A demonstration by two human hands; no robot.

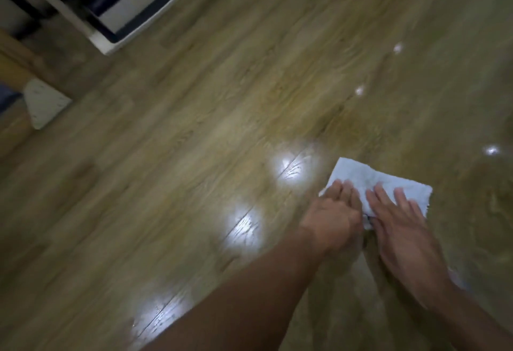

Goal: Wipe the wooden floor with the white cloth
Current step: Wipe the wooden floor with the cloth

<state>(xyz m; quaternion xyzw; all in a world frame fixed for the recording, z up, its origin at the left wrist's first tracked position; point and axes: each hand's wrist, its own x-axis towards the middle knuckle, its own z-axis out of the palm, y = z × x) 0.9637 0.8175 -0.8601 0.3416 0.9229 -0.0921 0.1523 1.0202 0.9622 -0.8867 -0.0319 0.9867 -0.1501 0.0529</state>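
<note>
A folded white cloth (369, 177) lies flat on the wooden floor (211, 106) at the lower right. My left hand (334, 212) presses on the cloth's left end with its fingers straight and close together. Beside it, my right hand (397, 217) lies flat on the cloth's near right part, fingers spread. Both forearms reach in from the bottom edge. The near edge of the cloth is hidden under my hands.
A white appliance on a white base tray (144, 3) stands at the top left. A white triangular furniture foot (44, 102) and a wooden edge sit at the left. Bright light reflections (247, 228) dot the shiny planks.
</note>
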